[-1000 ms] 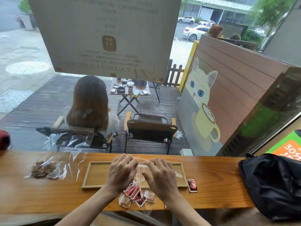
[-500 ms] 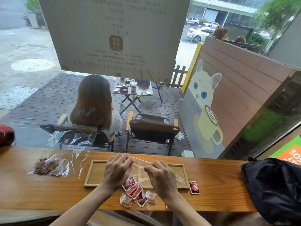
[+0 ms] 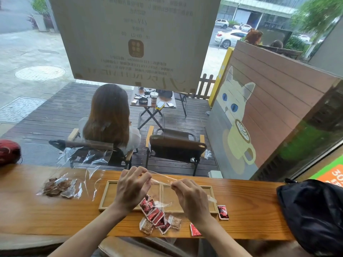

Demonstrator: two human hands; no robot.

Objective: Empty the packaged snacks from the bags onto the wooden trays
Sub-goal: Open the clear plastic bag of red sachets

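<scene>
My left hand [image 3: 132, 188] and my right hand [image 3: 191, 198] each pinch one side of the mouth of a clear plastic bag [image 3: 159, 179], stretched between them above a two-part wooden tray [image 3: 109, 193]. Red and tan snack packets [image 3: 156, 216] hang in the bag's lower end, which rests over the tray's front edge and the counter. One red packet [image 3: 222, 212] lies loose by the tray's right corner, another [image 3: 194, 230] near the counter's front edge. A second clear bag [image 3: 61, 187] with brown packets lies to the left.
The wooden counter [image 3: 37, 214] runs along a window. A black bag [image 3: 313, 212] sits at its right end and a red object [image 3: 9, 152] at its far left. Outside the glass, a person sits in a chair on a deck.
My hands have drawn apart and lifted, pulling the bag's mouth open. A red packet now lies near the counter's front edge. The view has shifted slightly.
</scene>
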